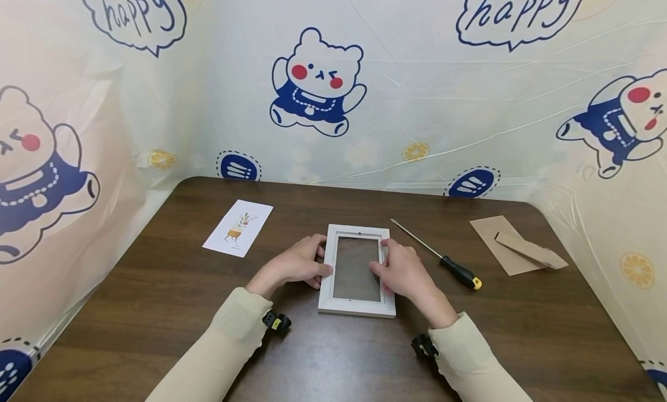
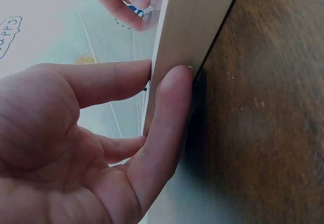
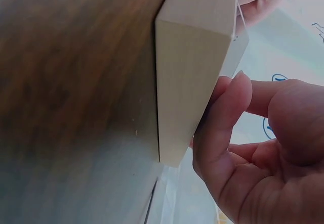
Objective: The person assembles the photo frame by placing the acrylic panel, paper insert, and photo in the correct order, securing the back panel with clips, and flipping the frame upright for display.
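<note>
Tho backing (image 1: 507,257) looks off at 2 o'clock, pic (image 1: 237,228) at 10 isn't in yet; L hand (image 1: 298,263) grips frame (image 1: 358,307), can't tell re R hand (image 1: 406,269).

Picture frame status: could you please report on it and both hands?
Left hand gripping left side of picture frame; right hand at its right side. Frame lying on table. Screwdriver close on the right, apparently not in the way.
</note>
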The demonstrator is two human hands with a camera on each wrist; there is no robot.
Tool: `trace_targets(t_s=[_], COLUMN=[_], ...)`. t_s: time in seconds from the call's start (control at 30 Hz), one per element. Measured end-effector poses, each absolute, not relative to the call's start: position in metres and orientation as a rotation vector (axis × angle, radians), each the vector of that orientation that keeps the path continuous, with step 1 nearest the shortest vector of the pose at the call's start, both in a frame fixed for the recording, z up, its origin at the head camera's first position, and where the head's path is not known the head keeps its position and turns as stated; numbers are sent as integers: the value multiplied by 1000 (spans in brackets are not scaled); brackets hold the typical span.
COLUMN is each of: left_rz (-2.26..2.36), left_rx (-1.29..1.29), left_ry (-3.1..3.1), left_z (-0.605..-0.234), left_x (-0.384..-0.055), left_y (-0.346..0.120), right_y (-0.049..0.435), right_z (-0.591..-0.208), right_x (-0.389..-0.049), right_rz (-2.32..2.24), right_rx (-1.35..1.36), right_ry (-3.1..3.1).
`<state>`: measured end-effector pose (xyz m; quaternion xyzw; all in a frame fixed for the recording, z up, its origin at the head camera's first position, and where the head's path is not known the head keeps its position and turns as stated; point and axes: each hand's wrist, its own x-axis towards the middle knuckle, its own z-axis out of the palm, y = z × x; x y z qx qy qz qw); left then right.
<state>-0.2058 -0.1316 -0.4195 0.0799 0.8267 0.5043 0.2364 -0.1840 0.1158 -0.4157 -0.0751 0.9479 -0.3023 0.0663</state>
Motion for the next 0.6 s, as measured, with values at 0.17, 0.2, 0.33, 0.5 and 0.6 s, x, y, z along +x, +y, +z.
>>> trace_targets(t_s=[0.17,0.2,0.33,0.5,0.6], left_rz=[1385,1385,1383,1370,1367], left_rx=[212,212,208,214,217], left_ry=[2264,2263,2264,2273,2277], left_z=[-420,-420,-420,-419,-419], left_x=[-206,-206,-206,-205,-205], left_y=[-131,-131,-131,-131,-131], right_y=[115,115,114,112,112], right_z=[-416,-416,-415,-415,-415], right_x=[-184,-184,-183,-182,-182], right_rz=[-914,-905,-835,-807,-822], right_rx=[-224,-221,-216,-209,-214], right_ry=[2857,2863,2908,2908,2887])
